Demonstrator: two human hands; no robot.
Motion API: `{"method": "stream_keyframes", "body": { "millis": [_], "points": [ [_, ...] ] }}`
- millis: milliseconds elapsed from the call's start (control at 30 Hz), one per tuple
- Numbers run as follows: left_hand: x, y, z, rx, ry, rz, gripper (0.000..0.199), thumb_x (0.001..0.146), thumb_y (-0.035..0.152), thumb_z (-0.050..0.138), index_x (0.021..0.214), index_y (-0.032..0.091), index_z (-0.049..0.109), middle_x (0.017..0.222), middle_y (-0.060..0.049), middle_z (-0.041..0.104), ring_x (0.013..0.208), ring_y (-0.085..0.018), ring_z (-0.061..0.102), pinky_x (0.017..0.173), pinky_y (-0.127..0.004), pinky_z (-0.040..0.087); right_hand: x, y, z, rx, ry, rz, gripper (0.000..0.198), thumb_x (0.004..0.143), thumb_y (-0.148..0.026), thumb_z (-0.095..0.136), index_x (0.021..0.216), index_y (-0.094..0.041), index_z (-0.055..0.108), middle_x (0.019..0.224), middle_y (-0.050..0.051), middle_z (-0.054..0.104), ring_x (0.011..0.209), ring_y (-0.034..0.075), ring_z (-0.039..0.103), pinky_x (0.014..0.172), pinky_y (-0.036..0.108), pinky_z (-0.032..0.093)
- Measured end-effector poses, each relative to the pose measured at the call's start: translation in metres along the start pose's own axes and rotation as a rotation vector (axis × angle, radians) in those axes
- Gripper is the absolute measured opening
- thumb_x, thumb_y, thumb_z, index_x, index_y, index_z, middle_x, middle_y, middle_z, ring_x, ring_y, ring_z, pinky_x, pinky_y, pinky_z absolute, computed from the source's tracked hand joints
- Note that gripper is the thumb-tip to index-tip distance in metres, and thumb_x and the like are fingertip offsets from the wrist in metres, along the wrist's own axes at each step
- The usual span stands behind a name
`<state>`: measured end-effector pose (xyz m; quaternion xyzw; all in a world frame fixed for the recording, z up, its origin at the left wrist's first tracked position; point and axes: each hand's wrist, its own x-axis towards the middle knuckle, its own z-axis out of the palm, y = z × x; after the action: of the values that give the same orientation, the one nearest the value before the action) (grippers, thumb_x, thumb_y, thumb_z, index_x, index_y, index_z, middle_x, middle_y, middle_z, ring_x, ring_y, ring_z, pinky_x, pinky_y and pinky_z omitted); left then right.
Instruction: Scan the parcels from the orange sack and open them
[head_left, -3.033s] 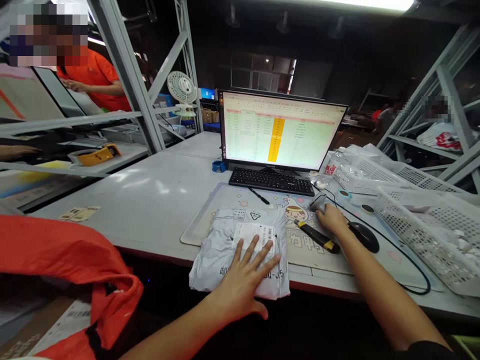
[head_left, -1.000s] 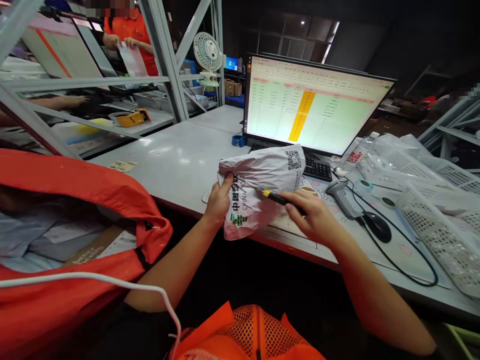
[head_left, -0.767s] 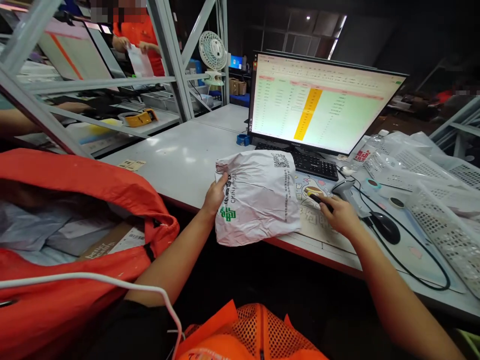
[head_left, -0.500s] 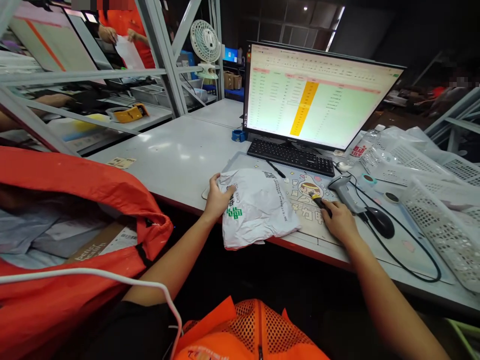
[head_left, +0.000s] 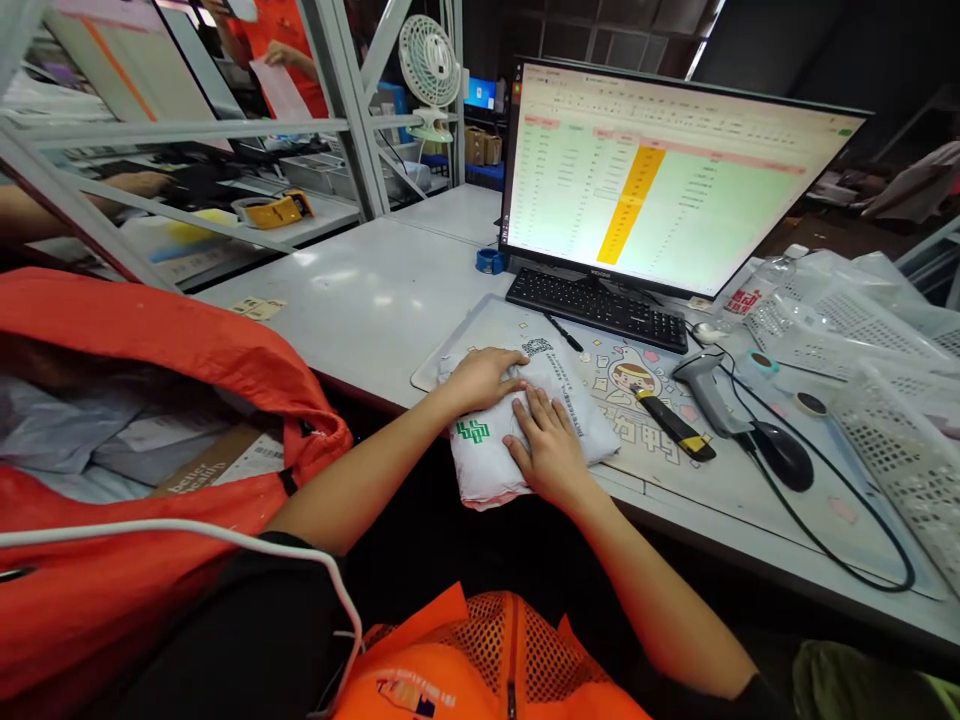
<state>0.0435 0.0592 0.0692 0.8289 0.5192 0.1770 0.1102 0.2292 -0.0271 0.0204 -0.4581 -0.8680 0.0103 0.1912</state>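
A white plastic mailing bag point(head_left: 499, 465) with green and black print lies at the desk's front edge, its near side jutting past it. My left hand point(head_left: 486, 380) rests on its upper left part, fingers stretched over the print. Flat on the bag's middle is my right hand point(head_left: 551, 445), fingers spread. Neither hand grips anything. A black and yellow utility knife point(head_left: 671, 425) lies on the printed desk mat point(head_left: 630, 470), right of the bag. Beyond the bag is a black pen point(head_left: 564, 333).
A monitor point(head_left: 675, 180) and keyboard point(head_left: 600, 308) stand at the back. To the right are a barcode scanner point(head_left: 709, 390), mouse point(head_left: 782, 455) and white baskets point(head_left: 900, 440). An orange bag point(head_left: 172, 330) holding parcels is at the left. Behind the rack point(head_left: 345, 100), another person handles paper.
My right hand has let go of the utility knife, now lying on the mat, and moved left onto the mailing bag. My left hand has shifted from the bag's edge onto its top.
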Motion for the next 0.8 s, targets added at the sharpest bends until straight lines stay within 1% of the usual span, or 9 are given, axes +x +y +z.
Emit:
{"method": "stream_keyframes", "body": {
  "millis": [100, 200, 267, 400, 500, 667, 733, 800],
  "points": [
    [-0.006, 0.005, 0.005, 0.049, 0.048, -0.024, 0.024, 0.104, 0.039, 0.061, 0.12, 0.024, 0.072, 0.127, -0.008, 0.076, 0.125, -0.033, 0.068, 0.111, -0.048, 0.046, -0.008, 0.006, 0.01, 0.01, 0.032, 0.003, 0.059, 0.107, -0.038, 0.056, 0.158, -0.008, 0.056, 0.17, 0.021, 0.04, 0.16, 0.035, 0.037, 0.132, 0.057, 0.029],
    [-0.005, 0.009, 0.004, 0.058, 0.055, -0.054, 0.018, 0.104, 0.036, 0.059, 0.108, 0.024, 0.072, 0.115, -0.007, 0.078, 0.114, -0.032, 0.072, 0.098, -0.043, 0.05, -0.01, 0.008, 0.012, 0.032, 0.066, -0.002, 0.057, 0.108, -0.037, 0.054, 0.156, -0.008, 0.058, 0.169, 0.02, 0.042, 0.16, 0.033, 0.04, 0.133, 0.054, 0.029],
    [0.0, 0.011, 0.003, 0.064, 0.065, -0.085, 0.018, 0.104, 0.035, 0.057, 0.107, 0.025, 0.071, 0.111, -0.008, 0.079, 0.109, -0.033, 0.073, 0.093, -0.042, 0.051, -0.011, 0.008, 0.012, 0.048, 0.087, -0.002, 0.056, 0.108, -0.035, 0.053, 0.155, -0.005, 0.058, 0.168, 0.021, 0.044, 0.159, 0.032, 0.041, 0.133, 0.053, 0.03],
    [0.008, 0.013, 0.002, 0.07, 0.089, -0.129, 0.022, 0.104, 0.036, 0.056, 0.113, 0.024, 0.071, 0.107, -0.011, 0.08, 0.107, -0.037, 0.073, 0.091, -0.044, 0.051, -0.012, 0.008, 0.013, 0.076, 0.127, -0.013, 0.054, 0.108, -0.031, 0.051, 0.153, -0.003, 0.06, 0.165, 0.022, 0.049, 0.157, 0.033, 0.044, 0.132, 0.053, 0.032],
    [0.009, 0.013, 0.001, 0.057, 0.101, -0.137, 0.024, 0.104, 0.035, 0.055, 0.119, 0.022, 0.07, 0.109, -0.012, 0.079, 0.106, -0.037, 0.073, 0.089, -0.044, 0.051, -0.013, 0.008, 0.012, 0.1, 0.141, -0.015, 0.052, 0.107, -0.031, 0.051, 0.15, -0.005, 0.062, 0.163, 0.022, 0.052, 0.156, 0.033, 0.046, 0.13, 0.054, 0.035],
    [0.007, 0.005, -0.012, -0.002, 0.047, -0.034, 0.018, 0.1, 0.034, 0.065, 0.114, 0.025, 0.071, 0.12, -0.005, 0.079, 0.112, -0.029, 0.072, 0.089, -0.036, 0.05, -0.017, 0.009, 0.009, 0.127, 0.162, -0.026, 0.049, 0.105, -0.032, 0.054, 0.147, -0.01, 0.064, 0.162, 0.019, 0.054, 0.154, 0.032, 0.047, 0.127, 0.054, 0.038],
    [0.006, 0.002, -0.018, -0.024, 0.02, 0.028, 0.018, 0.099, 0.034, 0.068, 0.113, 0.024, 0.071, 0.122, -0.004, 0.078, 0.113, -0.027, 0.071, 0.091, -0.034, 0.05, -0.018, 0.009, 0.007, 0.144, 0.174, -0.033, 0.046, 0.104, -0.033, 0.055, 0.145, -0.012, 0.065, 0.161, 0.019, 0.055, 0.153, 0.033, 0.048, 0.125, 0.054, 0.039],
    [0.005, 0.001, -0.021, -0.024, 0.021, 0.086, 0.018, 0.1, 0.035, 0.068, 0.112, 0.022, 0.071, 0.12, -0.006, 0.077, 0.111, -0.027, 0.07, 0.091, -0.035, 0.049, -0.017, 0.009, 0.003, 0.162, 0.183, -0.038, 0.044, 0.103, -0.032, 0.056, 0.142, -0.013, 0.066, 0.158, 0.019, 0.058, 0.149, 0.034, 0.051, 0.122, 0.053, 0.041]
  ]
}}
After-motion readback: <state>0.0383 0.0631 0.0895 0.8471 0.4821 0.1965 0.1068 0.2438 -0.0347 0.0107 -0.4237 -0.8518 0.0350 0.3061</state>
